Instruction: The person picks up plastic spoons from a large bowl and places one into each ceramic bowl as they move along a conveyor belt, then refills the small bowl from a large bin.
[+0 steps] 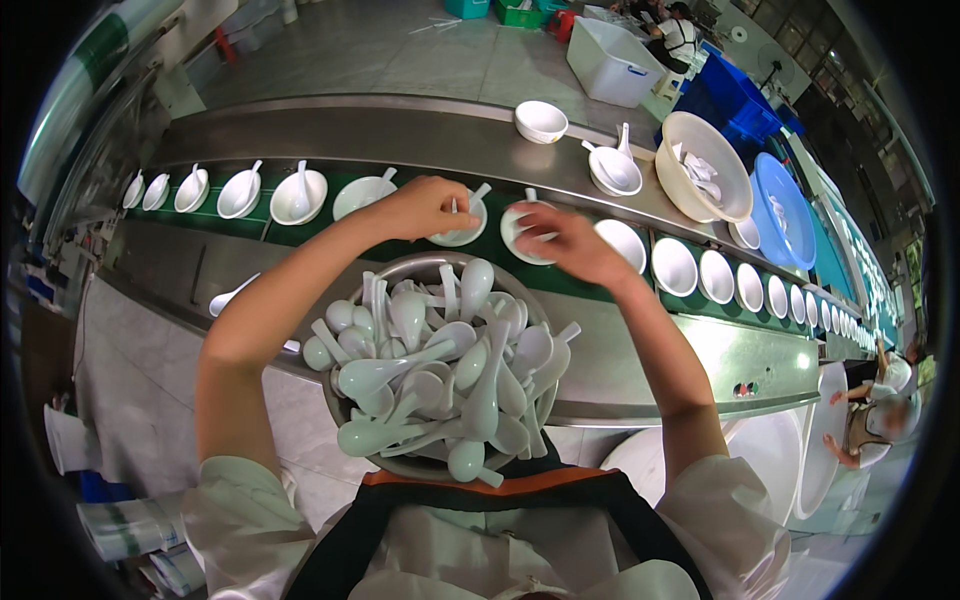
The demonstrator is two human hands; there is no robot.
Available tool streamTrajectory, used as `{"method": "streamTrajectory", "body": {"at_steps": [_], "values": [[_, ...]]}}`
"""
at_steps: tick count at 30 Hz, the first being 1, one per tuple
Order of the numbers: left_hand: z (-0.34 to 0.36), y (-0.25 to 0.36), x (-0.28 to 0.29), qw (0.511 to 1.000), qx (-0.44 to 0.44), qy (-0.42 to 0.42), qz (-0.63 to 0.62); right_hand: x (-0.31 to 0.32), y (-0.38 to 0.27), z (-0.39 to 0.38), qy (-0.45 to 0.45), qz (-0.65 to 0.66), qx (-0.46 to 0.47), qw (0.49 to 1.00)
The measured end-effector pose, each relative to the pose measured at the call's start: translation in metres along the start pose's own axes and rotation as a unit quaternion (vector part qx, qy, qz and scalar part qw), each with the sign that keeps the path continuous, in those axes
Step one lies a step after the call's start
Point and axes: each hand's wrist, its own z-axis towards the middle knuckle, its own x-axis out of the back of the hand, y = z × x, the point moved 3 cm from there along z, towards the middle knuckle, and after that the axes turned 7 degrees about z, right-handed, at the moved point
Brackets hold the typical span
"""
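My left hand (437, 208) is closed on a white spoon (478, 195) at a white bowl (460, 236) on the green conveyor. My right hand (550, 238), slightly blurred, is over the adjacent bowl (513, 240), fingers apart; a spoon handle (532, 194) sticks up behind it. Below my hands, a large metal basin (334, 400) is heaped with white ceramic spoons (460, 370). Along the green belt (410, 186), bowls with spoons (240, 200) stand to the left, and bowls without visible spoons (676, 275) run to the right.
On the back steel ledge (380, 115) are small bowls (542, 115), a cream basin (700, 130) and a blue basin (785, 235). A white tub (608, 70) and blue crates (725, 85) stand beyond. Other people (675, 40) work at the back and at right (880, 420).
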Motion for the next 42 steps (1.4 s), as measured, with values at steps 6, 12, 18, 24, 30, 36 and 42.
{"method": "streamTrajectory", "body": {"at_steps": [6, 12, 18, 24, 30, 36, 42], "values": [[-0.053, 0.025, -0.006, 0.966, 0.027, -0.218, -0.134, -0.033, -0.037, 0.001, -0.148, 0.010, 0.017, 0.989], [-0.066, 0.024, -0.022, 0.964, -0.021, -0.103, -0.244, 0.040, -0.001, -0.008, 0.117, 0.198, 0.013, 0.973], [-0.061, 0.035, -0.007, 0.973, -0.018, -0.022, -0.227, 0.010, 0.053, -0.018, 0.141, -0.322, 0.158, 0.923], [-0.055, 0.033, -0.004, 0.970, -0.019, 0.000, -0.243, -0.026, -0.035, -0.001, -0.051, -0.019, 0.110, 0.992], [-0.053, 0.033, 0.001, 0.963, -0.039, 0.044, -0.264, -0.057, -0.039, 0.009, -0.092, 0.093, 0.016, 0.991], [-0.066, 0.016, 0.023, 0.948, -0.010, 0.099, -0.303, -0.049, -0.063, 0.017, -0.041, 0.224, 0.020, 0.973], [-0.079, 0.022, 0.005, 0.992, -0.076, -0.053, -0.080, -0.016, -0.074, 0.023, 0.010, 0.321, -0.011, 0.947]]}}
